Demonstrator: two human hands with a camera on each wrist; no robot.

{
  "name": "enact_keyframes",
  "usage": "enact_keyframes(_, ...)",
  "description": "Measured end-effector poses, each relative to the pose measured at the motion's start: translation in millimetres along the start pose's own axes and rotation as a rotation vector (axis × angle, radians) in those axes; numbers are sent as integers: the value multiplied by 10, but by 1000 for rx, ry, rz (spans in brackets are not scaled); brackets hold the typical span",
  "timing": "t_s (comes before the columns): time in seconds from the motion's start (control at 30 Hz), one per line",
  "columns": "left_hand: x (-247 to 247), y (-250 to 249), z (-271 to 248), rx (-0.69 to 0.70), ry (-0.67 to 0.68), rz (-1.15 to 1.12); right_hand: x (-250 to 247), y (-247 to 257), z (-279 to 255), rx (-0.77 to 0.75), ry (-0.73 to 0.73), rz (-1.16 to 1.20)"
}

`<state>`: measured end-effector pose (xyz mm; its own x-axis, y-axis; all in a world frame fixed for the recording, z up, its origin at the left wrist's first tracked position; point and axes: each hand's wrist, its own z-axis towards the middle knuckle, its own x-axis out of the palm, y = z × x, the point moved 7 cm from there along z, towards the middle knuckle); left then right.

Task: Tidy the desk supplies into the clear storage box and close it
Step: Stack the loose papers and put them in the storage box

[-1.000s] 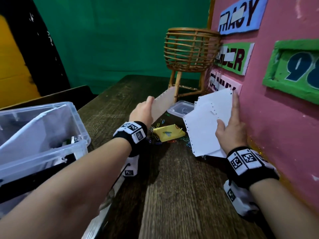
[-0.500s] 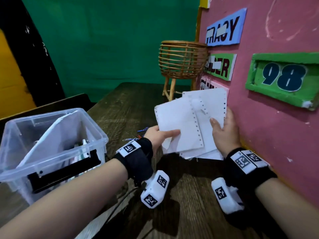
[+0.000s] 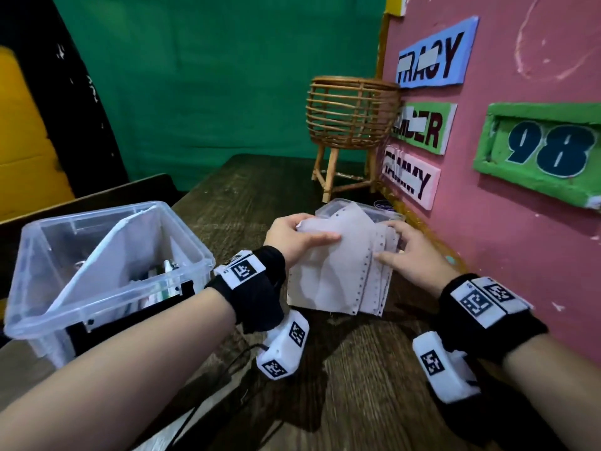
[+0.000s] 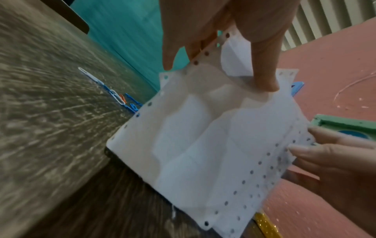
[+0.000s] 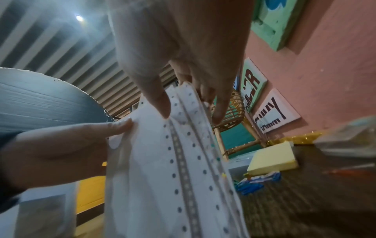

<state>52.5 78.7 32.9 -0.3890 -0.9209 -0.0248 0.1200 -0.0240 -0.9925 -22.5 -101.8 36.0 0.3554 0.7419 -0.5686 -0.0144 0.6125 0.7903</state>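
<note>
Dark wood-grain surface (image 3: 341, 369) against a pink wall with name signs. Stack of perforated white sheets (image 3: 338, 275) standing on its lower edge, right of the clear storage box (image 3: 182, 281). Left hand (image 3: 292, 237) pinching the stack's top corner; right hand (image 3: 413, 255) curled round its punched edge. Judged light, limp, prone to fanning or slipping: best gripped across the whole stack at opposite edges. Box open, holding a slanted white sheet and small dark items, not identifiable. Paper clips (image 4: 114, 94) and yellow sticky pad (image 5: 272, 159) beyond the stack, not yet boxed.

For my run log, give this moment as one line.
step: squaring papers | left hand: pinches paper stack | right hand: holds stack's punched edge | storage box: open
</note>
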Motion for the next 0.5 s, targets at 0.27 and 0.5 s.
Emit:
enact_keyframes(0.27,100,39,-49,-6,48,7,46,-48,-32,79,-81,348)
enact_keyframes(0.5,66,-72,-31,34,60,-22,33,-165,-118,111,12,30)
